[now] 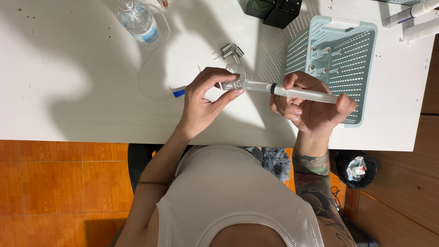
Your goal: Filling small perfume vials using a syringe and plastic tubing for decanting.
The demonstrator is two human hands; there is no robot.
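My left hand [203, 98] pinches a small clear glass bottle [230, 84] between thumb and fingers just above the white table [68, 91]. A large clear syringe [292, 91] with a black plunger seal lies in my right hand [311, 107], the thumb on the plunger end. The syringe tip points left into the bottle's mouth. Several small silver spray caps [232, 51] lie on the table just beyond the bottle. A blue-tipped piece [178, 93] shows behind my left hand.
A pale blue perforated basket [347, 59] with a few small clear bottles sits at the right. A plastic water bottle [139, 20] stands at the far edge, dark green boxes [272, 9] beside it. White tubes [411, 18] lie top right. A bin [356, 169] stands on the orange tiled floor.
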